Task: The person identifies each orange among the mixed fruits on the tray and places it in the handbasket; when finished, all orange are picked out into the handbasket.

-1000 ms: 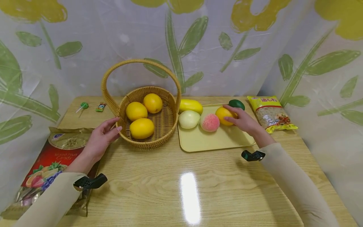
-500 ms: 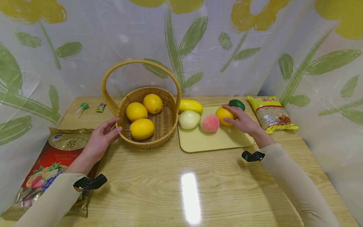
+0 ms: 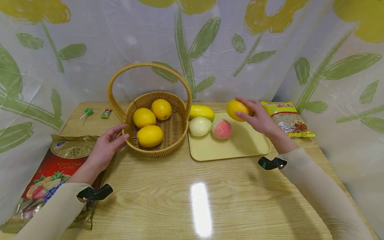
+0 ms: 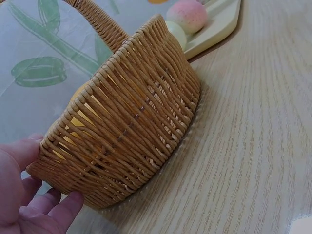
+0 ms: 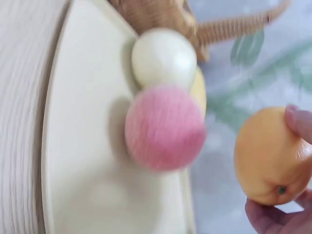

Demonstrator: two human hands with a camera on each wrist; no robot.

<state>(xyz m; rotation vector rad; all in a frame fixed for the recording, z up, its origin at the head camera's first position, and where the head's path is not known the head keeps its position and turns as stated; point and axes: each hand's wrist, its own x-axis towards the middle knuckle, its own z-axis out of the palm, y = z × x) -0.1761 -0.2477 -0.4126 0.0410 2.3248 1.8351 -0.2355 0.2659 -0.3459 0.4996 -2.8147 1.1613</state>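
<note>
My right hand (image 3: 259, 116) grips an orange (image 3: 237, 109), raised above the back of the yellow tray (image 3: 228, 151). In the right wrist view the thumb and fingers hold the orange (image 5: 268, 156) from opposite sides. A pink peach (image 3: 222, 129), a pale round fruit (image 3: 200, 126) and a long yellow fruit (image 3: 203, 112) sit on the tray's left part. My left hand (image 3: 106, 143) holds the left rim of the wicker basket (image 3: 160, 153), thumb and fingertips against its weave (image 4: 122, 126). Inside the basket rest three yellow-orange fruits (image 3: 150, 136).
A red candy bag (image 3: 64, 166) lies beneath my left forearm. Behind it are a green lollipop (image 3: 88, 111) and a small wrapped candy (image 3: 106, 113). At the back right is a yellow-topped food packet (image 3: 288, 120). A patterned curtain (image 3: 222, 66) hangs behind the table.
My right hand has lifted the orange off the tray, and the dark green fruit behind is now hidden. The left hand and basket stay as they were.
</note>
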